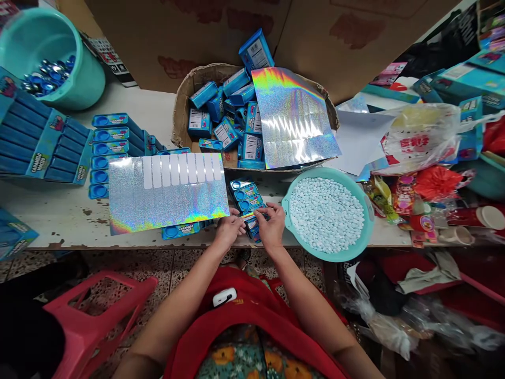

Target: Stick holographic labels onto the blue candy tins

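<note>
Both my hands meet over a short row of blue boxes at the table's front edge. A thin shiny strip runs between my fingertips. My left hand pinches its left end, and my right hand has thumb and fingers closed on its right end. To the left lies a silver holographic sheet with a row of pale strip shapes along its top, resting over more blue boxes. Another holographic sheet lies across a cardboard box of blue packets.
A turquoise basin of small white pieces stands right of my hands. Stacked blue boxes and a turquoise bucket are at the left. Plastic bags and cups crowd the right. A pink stool stands below.
</note>
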`<state>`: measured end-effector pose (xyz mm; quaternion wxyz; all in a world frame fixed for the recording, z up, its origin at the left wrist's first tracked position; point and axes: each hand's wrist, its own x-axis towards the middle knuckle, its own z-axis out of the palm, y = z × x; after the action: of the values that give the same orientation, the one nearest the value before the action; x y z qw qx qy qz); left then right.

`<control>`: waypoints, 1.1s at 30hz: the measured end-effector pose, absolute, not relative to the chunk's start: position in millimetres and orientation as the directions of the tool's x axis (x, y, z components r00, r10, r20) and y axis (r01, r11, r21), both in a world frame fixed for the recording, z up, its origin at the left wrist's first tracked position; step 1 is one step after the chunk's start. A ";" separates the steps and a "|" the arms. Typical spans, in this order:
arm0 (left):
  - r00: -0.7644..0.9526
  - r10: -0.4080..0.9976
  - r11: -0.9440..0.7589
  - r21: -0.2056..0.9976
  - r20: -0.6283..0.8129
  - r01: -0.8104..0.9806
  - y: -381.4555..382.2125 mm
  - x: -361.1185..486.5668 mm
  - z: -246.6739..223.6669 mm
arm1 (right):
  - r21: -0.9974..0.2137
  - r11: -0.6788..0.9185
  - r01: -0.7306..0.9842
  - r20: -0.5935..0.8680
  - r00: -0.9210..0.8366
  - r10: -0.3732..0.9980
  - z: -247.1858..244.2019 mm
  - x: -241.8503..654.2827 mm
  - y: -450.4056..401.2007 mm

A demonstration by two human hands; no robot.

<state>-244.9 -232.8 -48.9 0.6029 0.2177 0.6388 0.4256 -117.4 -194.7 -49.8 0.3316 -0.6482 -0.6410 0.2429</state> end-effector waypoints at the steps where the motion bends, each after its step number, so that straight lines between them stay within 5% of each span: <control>1: -0.192 0.799 0.533 0.819 -0.570 -0.213 -231.7 -243.6 -51.4 | -0.719 0.042 0.694 0.111 0.055 0.992 -52.0 -117.8 -193.0; 10: -0.259 0.795 0.602 0.766 -0.549 0.225 -238.5 -231.8 -54.1 | -0.600 0.066 0.797 0.117 0.006 0.993 -52.4 -117.1 -189.9; 16: -0.069 0.982 0.185 0.840 -0.174 0.510 -265.3 -316.4 46.7 | -0.665 0.262 0.699 0.323 -0.046 0.945 10.8 -144.0 -175.1; 20: -0.401 0.908 0.309 0.452 0.122 0.837 -241.2 -444.3 96.7 | -0.681 0.520 0.515 0.466 -0.243 0.851 68.6 -231.9 -154.6; 24: -0.335 0.942 0.330 0.219 -0.011 0.918 -208.8 -526.0 87.4 | -0.628 0.670 0.396 0.441 -0.528 0.726 74.3 -336.3 -145.1; 29: -0.304 0.953 0.293 0.275 -0.002 0.916 -202.7 -532.8 69.4 | -0.481 0.747 0.460 0.285 -0.723 0.629 41.2 -391.5 -153.0; 33: -0.342 0.940 0.320 0.323 0.013 0.891 -204.8 -527.4 66.9 | -0.376 0.805 0.458 0.292 -0.766 0.572 34.0 -385.5 -163.3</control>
<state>-527.4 -204.8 66.9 0.0888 0.5666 0.8075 0.1379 -385.5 -163.3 34.0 0.2000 -0.2774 -0.9288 0.1430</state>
